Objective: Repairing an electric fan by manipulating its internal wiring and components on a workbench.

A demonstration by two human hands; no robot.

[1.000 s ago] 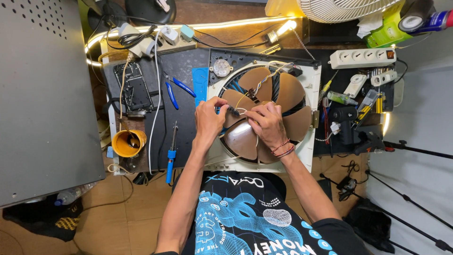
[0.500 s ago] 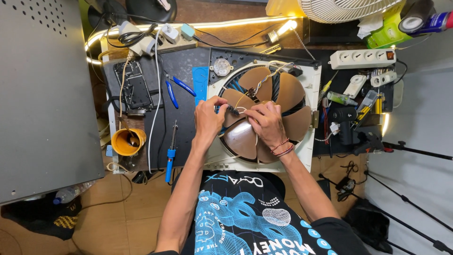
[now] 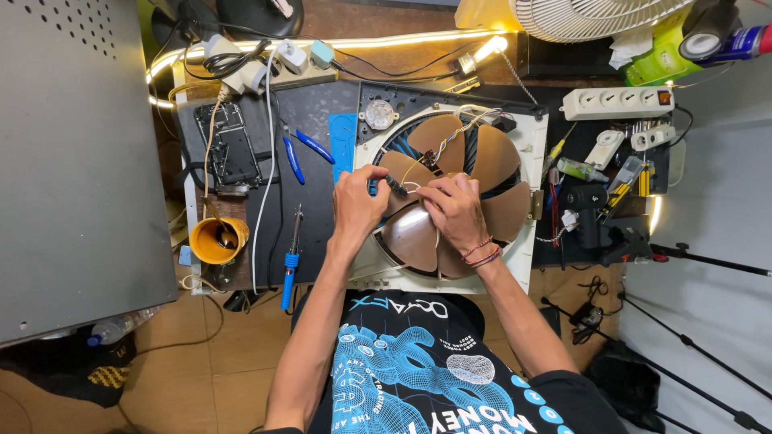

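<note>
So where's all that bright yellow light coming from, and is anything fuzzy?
Head view: a glowing light strip along the bench's back edge and a small lamp give the warm glare; the left hand, right hand and brown fan blades look sharp; the edges bend slightly.

Left hand (image 3: 358, 202) and right hand (image 3: 455, 210), fingers curled, fingertips nearly touching

Lighting over my bench is bright and warm. A glowing light strip (image 3: 338, 44) runs along the back edge, ending in a glaring small lamp (image 3: 489, 48) that blows out locally. My hands throw only soft shadows onto the brown fan blades (image 3: 418, 237). Focus is sharp throughout; straight edges bow slightly toward the corners.
</note>
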